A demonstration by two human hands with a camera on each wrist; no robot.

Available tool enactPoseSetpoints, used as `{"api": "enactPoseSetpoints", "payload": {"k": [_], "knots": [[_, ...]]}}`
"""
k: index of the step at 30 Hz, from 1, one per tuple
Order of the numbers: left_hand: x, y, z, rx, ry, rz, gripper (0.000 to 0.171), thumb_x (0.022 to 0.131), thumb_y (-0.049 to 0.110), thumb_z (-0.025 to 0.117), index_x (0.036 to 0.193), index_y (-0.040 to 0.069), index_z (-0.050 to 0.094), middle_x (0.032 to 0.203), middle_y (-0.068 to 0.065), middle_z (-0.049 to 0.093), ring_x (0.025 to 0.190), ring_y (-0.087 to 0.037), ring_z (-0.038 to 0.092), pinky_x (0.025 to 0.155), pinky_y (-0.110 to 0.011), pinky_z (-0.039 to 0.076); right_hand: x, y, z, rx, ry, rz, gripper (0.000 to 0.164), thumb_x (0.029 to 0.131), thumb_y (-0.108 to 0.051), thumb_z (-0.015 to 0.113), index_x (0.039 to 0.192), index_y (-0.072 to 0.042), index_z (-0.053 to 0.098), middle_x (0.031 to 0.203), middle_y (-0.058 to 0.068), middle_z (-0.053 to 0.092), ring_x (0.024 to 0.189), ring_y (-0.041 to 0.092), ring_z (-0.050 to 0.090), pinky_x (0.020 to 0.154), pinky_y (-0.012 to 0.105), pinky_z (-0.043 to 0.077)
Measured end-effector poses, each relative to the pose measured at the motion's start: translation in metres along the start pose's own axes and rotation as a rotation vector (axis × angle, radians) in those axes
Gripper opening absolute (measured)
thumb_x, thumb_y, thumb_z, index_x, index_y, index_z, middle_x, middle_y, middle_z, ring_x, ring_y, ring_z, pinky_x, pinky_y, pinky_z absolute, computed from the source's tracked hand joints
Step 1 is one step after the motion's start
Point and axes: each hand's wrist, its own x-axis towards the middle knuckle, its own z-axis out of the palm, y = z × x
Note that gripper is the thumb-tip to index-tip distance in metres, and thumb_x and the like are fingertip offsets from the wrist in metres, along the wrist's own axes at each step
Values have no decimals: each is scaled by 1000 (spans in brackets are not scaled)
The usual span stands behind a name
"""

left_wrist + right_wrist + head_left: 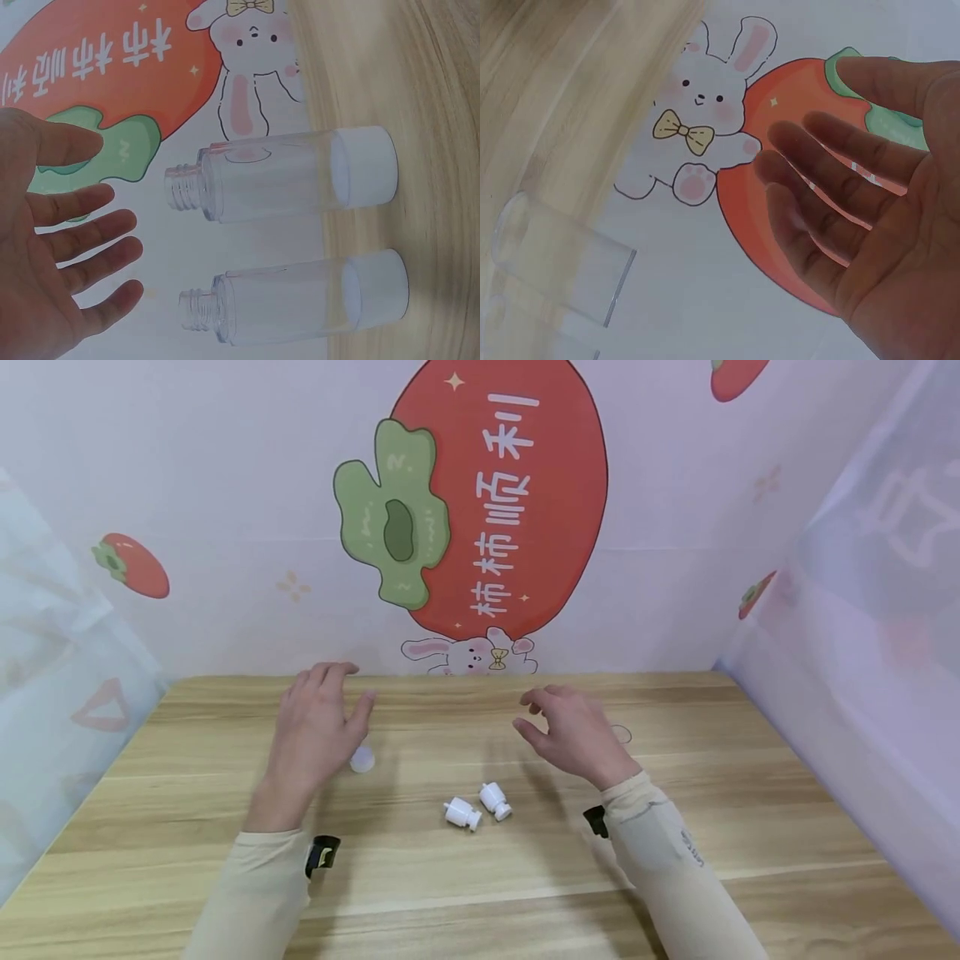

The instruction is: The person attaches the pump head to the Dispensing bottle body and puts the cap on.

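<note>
Head view: both hands are raised over a wooden table point(420, 902). The left hand point(315, 722) has its thumb and fingers spread apart, with a bare palm. The right hand point(573, 733) has its fingers loosely bent and the thumb set apart; its palm is also bare. Two white pump tops point(462, 814) lie on their sides between the forearms, just beside each other, nearer the person than the hands. Left wrist view: two clear bottles point(266, 180) with white bases stand upright near the left hand, side by side, threaded necks uncapped. Right wrist view: two clear covers point(570, 259) are near the right hand, one partly cut off by the frame edge.
</note>
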Motion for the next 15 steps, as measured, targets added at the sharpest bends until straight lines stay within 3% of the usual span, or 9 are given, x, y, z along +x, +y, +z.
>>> {"api": "enactPoseSetpoints", "payload": {"k": [15], "knots": [[0, -18, -22, -93, -132, -87, 44, 100, 20, 60, 133, -8, 54, 129, -30, 55, 119, -49, 51, 95, -63, 42, -1, -17, 12, 58, -203, -33, 30, 92, -29, 76, 113, -8, 73, 96, 1, 71, 87, 18, 65, 77, 37, 53]]}}
